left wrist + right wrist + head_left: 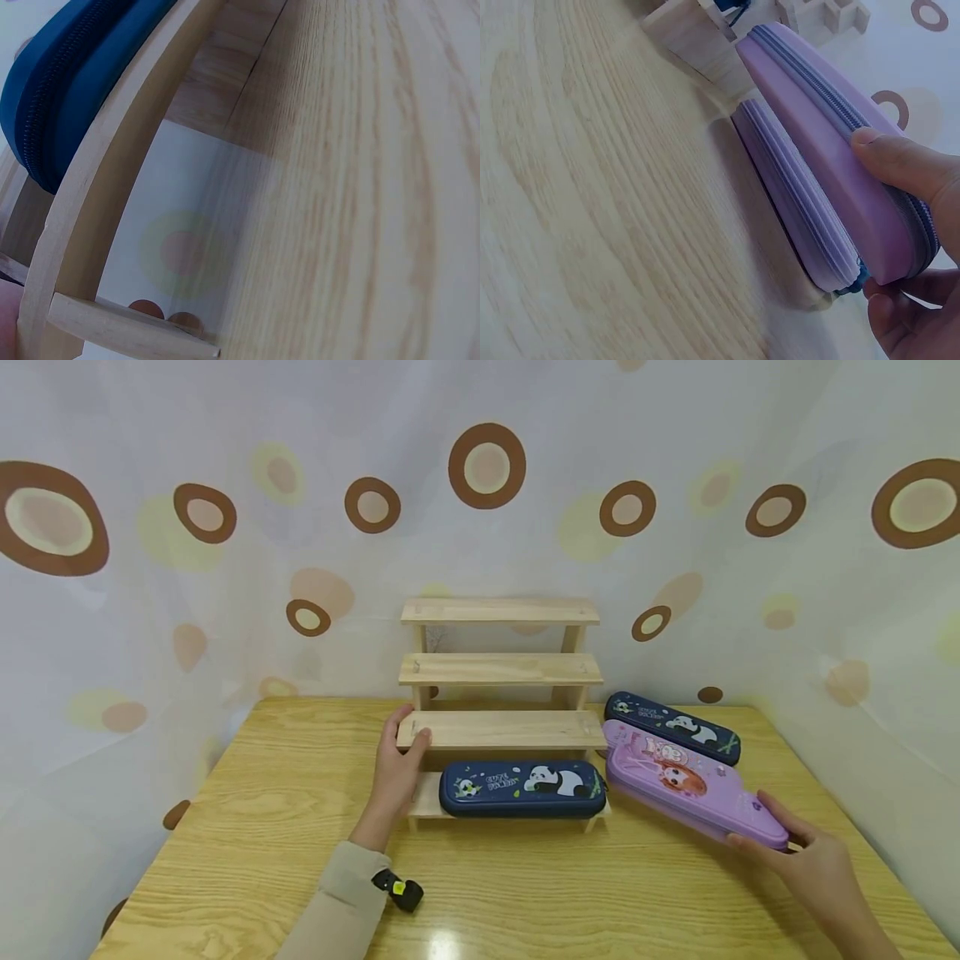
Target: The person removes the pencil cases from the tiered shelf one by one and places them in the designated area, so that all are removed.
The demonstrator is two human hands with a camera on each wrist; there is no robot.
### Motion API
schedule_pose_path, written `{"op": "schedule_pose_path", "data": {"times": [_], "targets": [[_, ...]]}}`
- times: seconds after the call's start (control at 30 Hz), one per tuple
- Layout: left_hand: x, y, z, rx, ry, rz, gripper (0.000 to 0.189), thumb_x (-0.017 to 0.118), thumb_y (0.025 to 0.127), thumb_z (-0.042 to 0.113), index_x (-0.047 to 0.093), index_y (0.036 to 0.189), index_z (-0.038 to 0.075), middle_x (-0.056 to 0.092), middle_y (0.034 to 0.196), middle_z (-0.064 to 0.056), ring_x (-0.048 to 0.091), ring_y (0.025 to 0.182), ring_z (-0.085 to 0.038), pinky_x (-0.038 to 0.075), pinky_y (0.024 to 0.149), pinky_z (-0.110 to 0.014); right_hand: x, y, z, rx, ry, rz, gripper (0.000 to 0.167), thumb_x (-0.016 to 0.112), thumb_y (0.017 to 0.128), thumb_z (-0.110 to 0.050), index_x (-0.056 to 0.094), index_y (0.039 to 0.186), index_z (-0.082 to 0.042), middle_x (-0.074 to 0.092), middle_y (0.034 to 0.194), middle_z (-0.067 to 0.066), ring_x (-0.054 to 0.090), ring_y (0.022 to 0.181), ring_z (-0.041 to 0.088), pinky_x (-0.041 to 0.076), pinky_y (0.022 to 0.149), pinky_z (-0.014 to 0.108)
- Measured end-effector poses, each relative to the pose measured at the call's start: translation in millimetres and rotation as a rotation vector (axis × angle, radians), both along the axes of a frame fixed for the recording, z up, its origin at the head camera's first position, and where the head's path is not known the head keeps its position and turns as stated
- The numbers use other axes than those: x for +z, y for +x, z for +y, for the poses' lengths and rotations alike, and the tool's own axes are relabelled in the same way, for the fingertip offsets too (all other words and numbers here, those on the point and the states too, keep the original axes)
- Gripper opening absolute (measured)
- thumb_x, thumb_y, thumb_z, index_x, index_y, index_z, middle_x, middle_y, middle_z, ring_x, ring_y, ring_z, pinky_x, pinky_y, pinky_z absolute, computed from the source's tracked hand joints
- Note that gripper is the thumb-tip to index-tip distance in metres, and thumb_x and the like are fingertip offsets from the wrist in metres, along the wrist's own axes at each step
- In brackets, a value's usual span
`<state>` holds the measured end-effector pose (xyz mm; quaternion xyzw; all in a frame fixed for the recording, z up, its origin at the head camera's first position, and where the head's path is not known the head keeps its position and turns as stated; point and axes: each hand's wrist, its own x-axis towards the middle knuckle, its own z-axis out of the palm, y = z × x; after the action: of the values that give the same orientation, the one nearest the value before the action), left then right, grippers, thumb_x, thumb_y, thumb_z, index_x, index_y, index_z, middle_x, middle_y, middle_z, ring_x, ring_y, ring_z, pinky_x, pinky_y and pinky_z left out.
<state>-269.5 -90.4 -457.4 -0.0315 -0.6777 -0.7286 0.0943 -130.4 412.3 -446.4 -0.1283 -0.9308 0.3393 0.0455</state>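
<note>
A stepped wooden display rack stands at the table's far side. My left hand grips the left end of its second-lowest step, thumb on top. On the lowest step lies a navy pencil case with a panda print; its blue zipped side shows in the left wrist view. With thumb above and fingers below, my right hand holds the near right end of a purple pencil case printed with a cartoon girl. That case is tilted, raised over a second purple pencil case lying on the table.
Another navy panda pencil case lies behind the purple ones, right of the rack. The wood-grain table ends at a pale curtain with brown circles. A black strap with a yellow mark sits at my left cuff.
</note>
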Motion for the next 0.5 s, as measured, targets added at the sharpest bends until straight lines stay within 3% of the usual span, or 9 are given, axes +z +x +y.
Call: {"op": "schedule_pose_path", "data": {"times": [0.07,0.13,0.5], "targets": [[-0.1,0.1,-0.1,0.001,0.003,0.000,0.050,0.059,0.099,0.018,0.041,0.146,0.020,0.030,0.154,-0.002,0.029,0.139,-0.020,0.029,0.112,-0.042,-1.8,0.4,-0.1,0.006,0.004,-0.012,0.094,0.072,0.084,-0.055,0.026,0.155,-0.013,0.029,0.147,0.038,0.035,0.125,0.058,0.042,0.093,0.063],[-0.5,0.1,-0.3,0.000,0.003,0.001,0.051,0.059,0.099,0.018,0.041,0.146,0.020,0.030,0.154,-0.002,0.029,0.138,-0.020,0.030,0.112,-0.041,-3.4,0.5,0.1,0.016,-0.007,-0.024,0.095,0.072,0.084,-0.055,0.025,0.155,-0.013,0.027,0.146,0.040,0.033,0.126,0.059,0.036,0.094,0.070],[2.4,1.7,-0.1,-0.015,0.008,0.002,0.051,0.058,0.100,0.018,0.040,0.147,0.018,0.027,0.156,-0.003,0.024,0.141,-0.019,0.027,0.113,-0.042,-11.0,-3.9,2.0,0.030,-0.002,-0.091,0.099,0.071,0.083,-0.060,0.024,0.154,-0.010,0.023,0.145,0.043,0.026,0.128,0.063,0.030,0.098,0.071]]}}
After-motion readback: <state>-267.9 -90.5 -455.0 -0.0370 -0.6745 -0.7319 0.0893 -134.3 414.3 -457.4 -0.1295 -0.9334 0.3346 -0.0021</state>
